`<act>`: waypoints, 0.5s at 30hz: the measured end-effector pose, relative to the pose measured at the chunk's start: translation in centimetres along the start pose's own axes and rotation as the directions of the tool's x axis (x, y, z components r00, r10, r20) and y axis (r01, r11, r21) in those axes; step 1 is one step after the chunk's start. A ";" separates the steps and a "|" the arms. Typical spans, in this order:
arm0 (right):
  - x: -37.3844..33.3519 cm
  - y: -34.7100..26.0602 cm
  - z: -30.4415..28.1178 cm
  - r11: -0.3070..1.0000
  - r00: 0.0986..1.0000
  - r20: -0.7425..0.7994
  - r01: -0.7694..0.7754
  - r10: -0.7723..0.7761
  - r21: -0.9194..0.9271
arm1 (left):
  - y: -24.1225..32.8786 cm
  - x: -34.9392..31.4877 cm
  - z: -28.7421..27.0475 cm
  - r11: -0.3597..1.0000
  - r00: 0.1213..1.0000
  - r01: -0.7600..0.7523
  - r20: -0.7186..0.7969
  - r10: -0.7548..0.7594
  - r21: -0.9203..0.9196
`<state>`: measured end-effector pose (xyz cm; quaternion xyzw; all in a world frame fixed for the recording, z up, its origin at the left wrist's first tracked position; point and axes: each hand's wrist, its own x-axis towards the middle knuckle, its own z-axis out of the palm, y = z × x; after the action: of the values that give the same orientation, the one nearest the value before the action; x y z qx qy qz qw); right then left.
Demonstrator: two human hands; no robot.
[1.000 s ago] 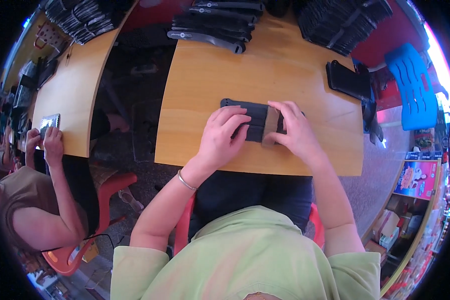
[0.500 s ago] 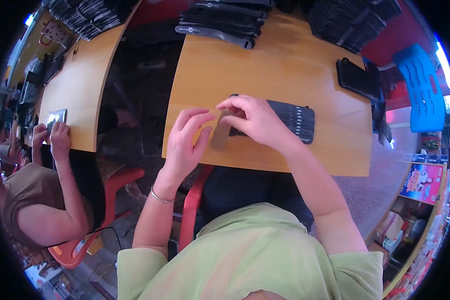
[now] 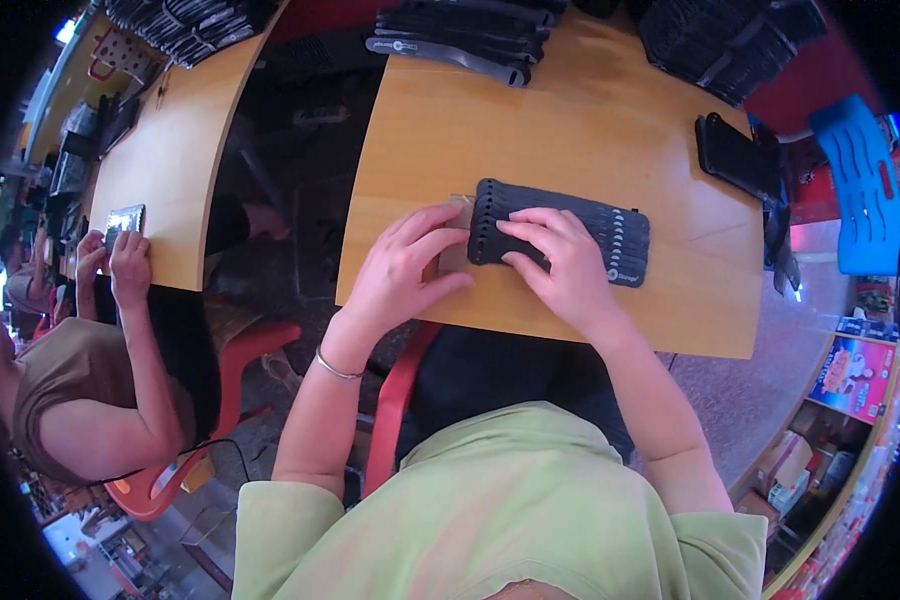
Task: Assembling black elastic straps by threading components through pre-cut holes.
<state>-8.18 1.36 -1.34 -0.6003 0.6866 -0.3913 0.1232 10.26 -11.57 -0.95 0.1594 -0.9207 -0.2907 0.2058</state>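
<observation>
On the wooden table (image 3: pixel 410 130) lies an overlapping row of flat dark grey strips (image 3: pixel 535 197). A hole shows in each rounded strip end on the left, and pale marks line the right side. My right hand (image 3: pixel 570 265) rests on the strips, fingers spread and holding nothing. At their left end is my left hand (image 3: pixel 402 265), its thumb apart from its fingers. Beneath its fingertips, a thin see-through brownish strip (image 3: pixel 461 208) shows next to the row; the hand partly hides it.
Stacks of dark strips (image 3: pixel 460 50) and a bundled dark pile (image 3: pixel 715 50) stand at the far side. A black pouch-like item (image 3: pixel 735 155) lies at the right edge, near a blue plastic chair (image 3: pixel 855 185). Another person (image 3: pixel 100 390) works at the left table (image 3: pixel 170 180).
My right hand has moved right and down onto the dark strips, away from the see-through strip. My left hand has shifted right toward their holed end. The view has shifted slightly.
</observation>
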 end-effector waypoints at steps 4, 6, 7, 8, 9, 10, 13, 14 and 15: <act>-0.3 0.7 0.8 1.000 0.994 -0.111 0.008 -0.007 0.010 | 0.2 0.5 0.1 1.000 1.000 -0.020 -0.017 0.020 0.012; -0.2 0.7 0.8 1.000 0.991 -0.130 0.022 -0.021 0.010 | 0.1 0.6 0.2 1.000 0.999 -0.020 -0.031 0.020 0.013; -0.2 0.7 0.8 0.999 0.989 -0.143 0.038 -0.036 0.009 | 0.0 0.7 0.3 1.000 0.999 -0.016 -0.049 0.016 0.011; -0.3 0.7 0.8 0.999 0.989 -0.146 0.036 -0.034 0.011 | 0.0 0.7 0.4 1.000 0.999 -0.018 -0.046 0.018 0.013; -0.3 0.8 0.8 0.999 0.988 -0.149 0.045 -0.044 0.005 | 0.0 0.7 0.6 1.000 0.999 -0.007 -0.054 0.009 0.022; -0.3 0.8 0.9 0.999 0.987 -0.152 0.055 -0.054 -0.001 | 0.0 0.8 0.7 0.999 0.998 0.003 -0.062 -0.001 0.032; -0.4 0.8 0.8 0.999 0.987 -0.152 0.050 -0.051 -0.010 | 0.1 1.1 0.8 0.999 0.998 -0.008 -0.068 0.011 0.041; -0.4 0.8 0.9 0.999 0.987 -0.154 0.049 -0.050 -0.009 | 0.1 1.1 0.8 0.999 0.998 -0.009 -0.065 0.012 0.042; -0.4 0.8 0.8 0.999 0.987 -0.153 0.050 -0.052 -0.013 | 0.1 1.2 0.8 1.000 0.998 0.006 -0.058 -0.005 0.029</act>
<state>-8.13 1.36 -2.57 -0.5864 0.6802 -0.4361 0.0572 8.84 -11.64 -1.11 0.1733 -0.9180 -0.2733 0.2294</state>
